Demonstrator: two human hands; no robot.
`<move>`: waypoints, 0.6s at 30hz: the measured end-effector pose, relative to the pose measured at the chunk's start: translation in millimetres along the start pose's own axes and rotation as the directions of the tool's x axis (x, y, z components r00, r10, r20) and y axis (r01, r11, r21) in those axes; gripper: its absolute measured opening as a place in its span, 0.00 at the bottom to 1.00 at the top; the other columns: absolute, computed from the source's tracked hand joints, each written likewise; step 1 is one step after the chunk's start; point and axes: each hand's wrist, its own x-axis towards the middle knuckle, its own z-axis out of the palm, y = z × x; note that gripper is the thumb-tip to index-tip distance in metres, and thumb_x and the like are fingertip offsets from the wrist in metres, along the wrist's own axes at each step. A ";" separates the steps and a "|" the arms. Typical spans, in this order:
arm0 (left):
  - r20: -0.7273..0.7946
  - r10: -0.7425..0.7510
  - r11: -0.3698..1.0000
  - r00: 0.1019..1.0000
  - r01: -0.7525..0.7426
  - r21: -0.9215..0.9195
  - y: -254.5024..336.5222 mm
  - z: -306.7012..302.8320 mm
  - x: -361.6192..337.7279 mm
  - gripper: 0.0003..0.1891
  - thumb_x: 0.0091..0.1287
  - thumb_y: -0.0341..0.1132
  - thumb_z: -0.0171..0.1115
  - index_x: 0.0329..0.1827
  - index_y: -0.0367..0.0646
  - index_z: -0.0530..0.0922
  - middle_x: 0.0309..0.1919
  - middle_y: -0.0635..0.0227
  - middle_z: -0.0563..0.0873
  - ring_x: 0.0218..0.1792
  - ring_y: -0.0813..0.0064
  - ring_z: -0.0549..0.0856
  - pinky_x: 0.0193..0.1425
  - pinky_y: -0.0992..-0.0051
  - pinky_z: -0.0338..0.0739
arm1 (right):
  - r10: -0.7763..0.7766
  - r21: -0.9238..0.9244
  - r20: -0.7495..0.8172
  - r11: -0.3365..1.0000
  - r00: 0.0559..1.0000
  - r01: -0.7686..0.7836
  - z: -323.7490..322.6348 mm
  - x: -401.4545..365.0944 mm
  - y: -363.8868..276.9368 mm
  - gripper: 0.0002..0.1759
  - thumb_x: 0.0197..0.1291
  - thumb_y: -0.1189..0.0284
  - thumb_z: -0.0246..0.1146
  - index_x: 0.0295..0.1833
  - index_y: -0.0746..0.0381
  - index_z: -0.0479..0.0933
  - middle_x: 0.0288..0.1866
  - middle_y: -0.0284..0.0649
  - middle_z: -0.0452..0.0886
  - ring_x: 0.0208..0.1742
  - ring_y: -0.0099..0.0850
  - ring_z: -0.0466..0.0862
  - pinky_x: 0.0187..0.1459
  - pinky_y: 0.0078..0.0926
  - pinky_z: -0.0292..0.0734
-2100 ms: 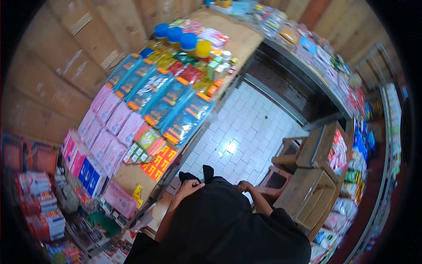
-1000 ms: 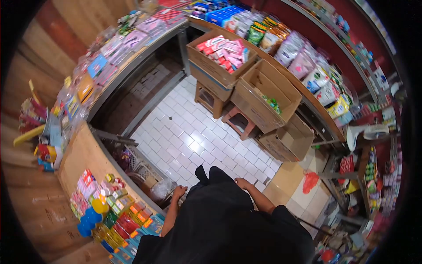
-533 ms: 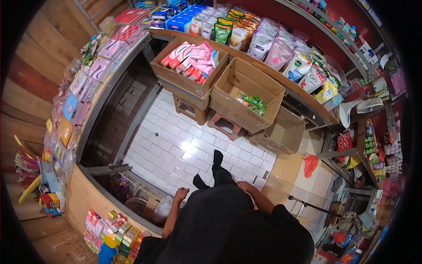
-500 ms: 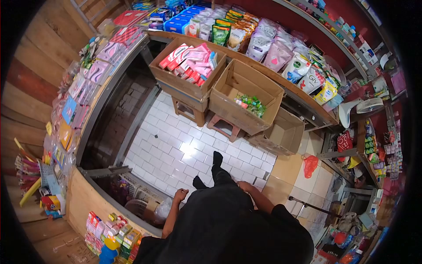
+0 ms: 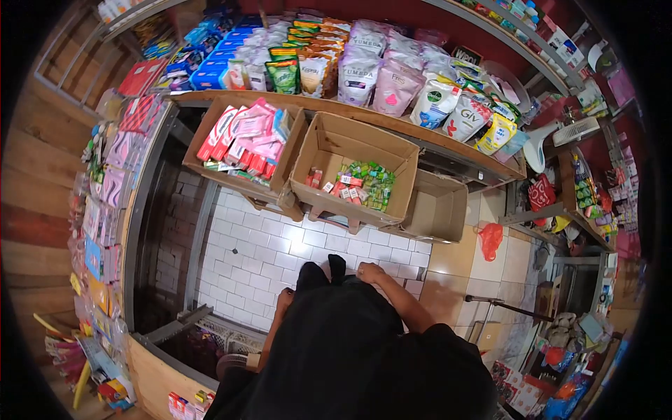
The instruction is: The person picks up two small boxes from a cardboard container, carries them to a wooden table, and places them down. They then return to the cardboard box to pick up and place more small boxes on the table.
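Note:
My left hand (image 5: 285,299) hangs low beside my dark clothing, small in view; its fingers are mostly hidden. My right hand (image 5: 369,272) is over my right leg, fingers curled in, with nothing visible in it. In front of both hands, apart from them, stands a cardboard box (image 5: 304,164) with small green packs (image 5: 374,183) and red-and-white packs (image 5: 350,190) inside. Left of it, another cardboard box (image 5: 290,143) holds red-and-white and pink cartons (image 5: 255,126). A third cardboard box (image 5: 437,206) stands at the right.
Refill pouches (image 5: 399,87) line the wooden shelf behind the boxes. A glass-sided counter (image 5: 133,231) runs along the left. White tiled floor (image 5: 238,273) lies around my feet. At the right are a red plastic bag (image 5: 491,241), a dark pole (image 5: 507,306) and a white fan (image 5: 577,131).
My view has moved closer to the boxes, and more of the middle box's contents shows. My right hand has come forward over my leg. My left hand is now more hidden.

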 end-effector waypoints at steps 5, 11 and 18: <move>0.050 0.063 0.989 0.997 -0.069 0.133 54.7 -40.0 26.5 0.15 0.68 0.44 0.63 0.46 0.41 0.84 0.33 0.48 0.89 0.38 0.49 0.89 0.43 0.58 0.83 | -0.011 -0.025 0.108 1.000 0.994 0.014 -8.3 6.7 -23.9 0.20 0.59 0.55 0.59 0.47 0.59 0.82 0.51 0.51 0.85 0.55 0.50 0.84 0.57 0.45 0.78; 0.095 0.290 0.956 0.952 -0.293 0.008 128.6 -98.6 76.6 0.10 0.72 0.41 0.62 0.45 0.44 0.82 0.21 0.58 0.84 0.22 0.63 0.84 0.29 0.63 0.75 | 0.021 0.033 0.012 0.999 1.000 -0.022 -45.1 30.1 -48.5 0.21 0.61 0.56 0.58 0.49 0.61 0.81 0.49 0.53 0.85 0.55 0.52 0.84 0.57 0.47 0.77; 0.206 0.585 0.811 0.785 -0.568 -0.140 310.4 -184.9 105.4 0.13 0.73 0.42 0.64 0.38 0.40 0.81 0.17 0.68 0.72 0.21 0.80 0.69 0.26 0.72 0.66 | -0.080 0.337 -0.203 0.930 0.976 0.146 -99.0 62.4 -118.5 0.20 0.62 0.56 0.66 0.49 0.61 0.81 0.50 0.50 0.86 0.54 0.47 0.85 0.57 0.41 0.78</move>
